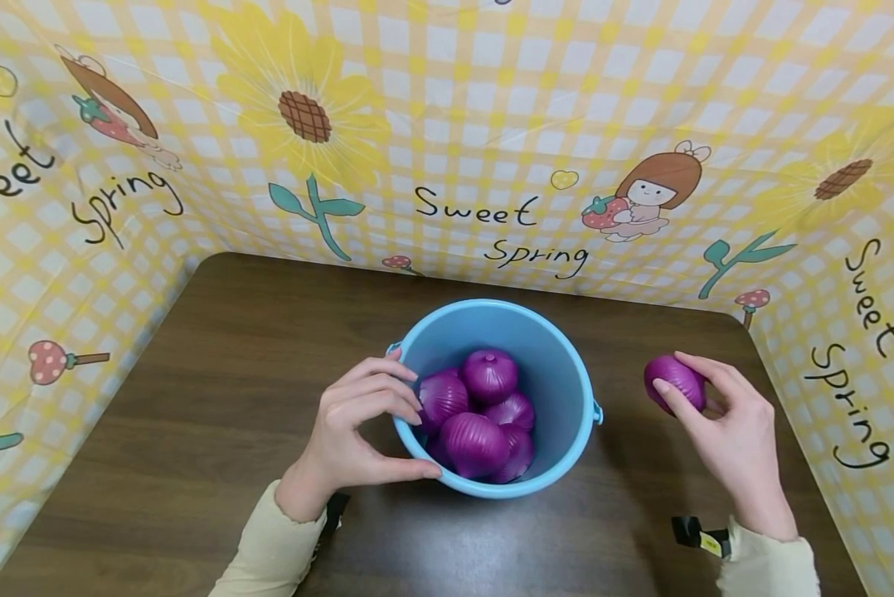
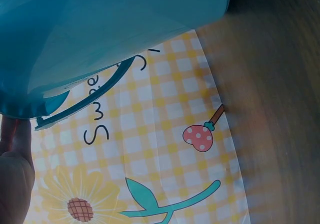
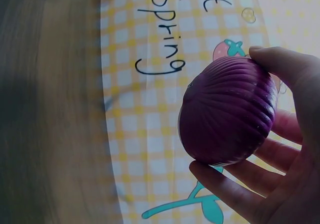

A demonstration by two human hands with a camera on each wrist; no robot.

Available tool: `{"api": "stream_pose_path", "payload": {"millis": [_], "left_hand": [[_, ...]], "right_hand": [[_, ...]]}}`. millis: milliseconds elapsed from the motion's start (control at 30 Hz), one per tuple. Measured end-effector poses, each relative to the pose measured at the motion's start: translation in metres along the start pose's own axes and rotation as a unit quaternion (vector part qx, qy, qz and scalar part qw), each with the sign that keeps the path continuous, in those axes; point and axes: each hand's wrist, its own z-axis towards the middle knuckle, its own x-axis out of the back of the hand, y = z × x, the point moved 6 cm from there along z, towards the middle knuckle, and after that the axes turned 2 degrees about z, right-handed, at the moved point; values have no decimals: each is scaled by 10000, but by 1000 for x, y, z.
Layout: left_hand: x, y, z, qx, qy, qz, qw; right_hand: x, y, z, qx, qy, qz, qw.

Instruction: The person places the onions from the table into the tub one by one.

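A light blue bucket [image 1: 559, 390] stands on the table with several purple onions [image 1: 475, 444] inside. My left hand [image 1: 353, 419] holds the bucket's left rim, its fingers over the edge and the thumb along the front of the rim. In the left wrist view the bucket's outer wall [image 2: 125, 24] and its handle [image 2: 100, 94] show, with part of the hand at the left edge. Right of the bucket, my right hand [image 1: 741, 435] grips another purple onion [image 1: 672, 384] between thumb and fingers. That ribbed onion [image 3: 227, 112] appears large in the right wrist view.
The dark brown wooden table [image 1: 230, 398] carries the bucket. Yellow checked cloth [image 1: 462, 108] with sunflowers and lettering hangs behind the table and along both sides. A small loop [image 1: 598, 412] sticks out from the bucket's right side.
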Motion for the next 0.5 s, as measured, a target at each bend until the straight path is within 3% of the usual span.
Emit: {"api": "stream_pose_path", "payload": {"millis": [500], "left_hand": [[1,-1,0,48,-11,-3,10000]], "right_hand": [[-5,-26,3,262,-21,118,9996]]}}
